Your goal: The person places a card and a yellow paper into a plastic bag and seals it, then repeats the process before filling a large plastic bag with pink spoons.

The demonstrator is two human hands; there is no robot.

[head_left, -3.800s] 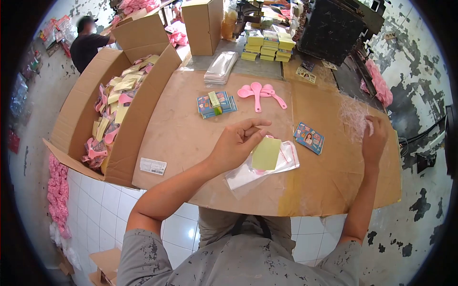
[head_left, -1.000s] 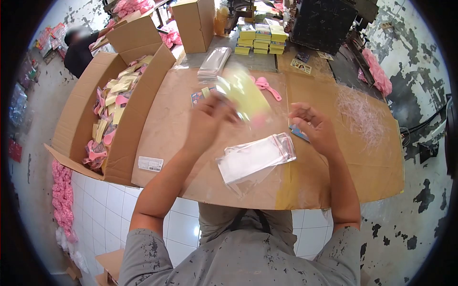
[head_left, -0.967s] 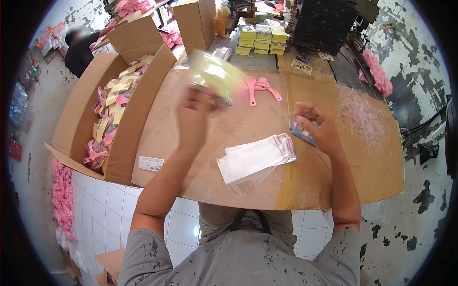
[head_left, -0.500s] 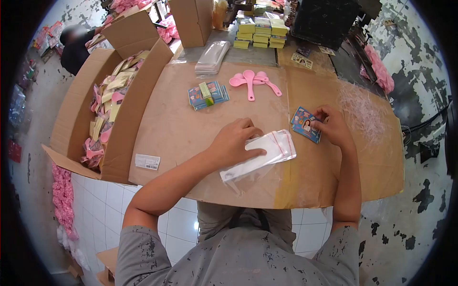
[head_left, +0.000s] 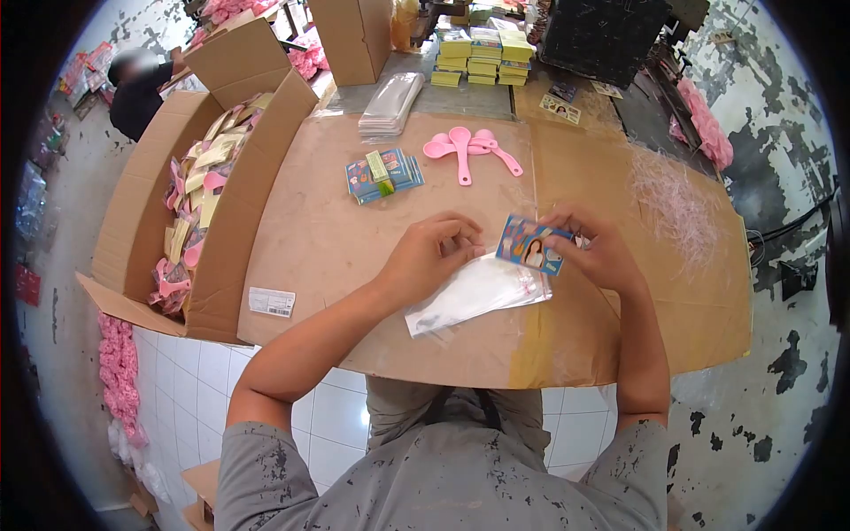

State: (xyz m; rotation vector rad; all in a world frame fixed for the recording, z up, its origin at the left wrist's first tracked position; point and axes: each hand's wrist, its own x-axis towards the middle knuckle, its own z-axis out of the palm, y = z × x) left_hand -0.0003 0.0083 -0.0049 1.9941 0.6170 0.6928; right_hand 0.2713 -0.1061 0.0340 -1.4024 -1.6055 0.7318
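Observation:
My right hand [head_left: 600, 251] pinches a blue printed card [head_left: 529, 245] with a person's picture on it, held above the right end of the clear plastic bags [head_left: 474, 296]. Those bags lie in a small flat pile in front of me. My left hand [head_left: 434, 254] is at their upper edge, thumb and curled fingers closed on a bag; the exact grip is partly hidden. Beyond the hands lies a stack of blue cards [head_left: 403, 179] with a small green-and-cream packet [head_left: 379, 168] on top. Several pink plastic spoons [head_left: 462, 155] lie beside it.
To the left stands an open carton [head_left: 226, 257] of packed pink spoons and cards. More clear bags [head_left: 390, 106] and yellow-edged card stacks [head_left: 481, 55] are at the back. Shredded plastic strands [head_left: 677, 208] lie right. A label [head_left: 271, 302] lies near the carton. Another person [head_left: 137, 93] is far left.
My right hand has lifted the blue card off the cardboard and brought it left over the bags. My left hand has shifted slightly up and left, its fingers curling at the bag's edge.

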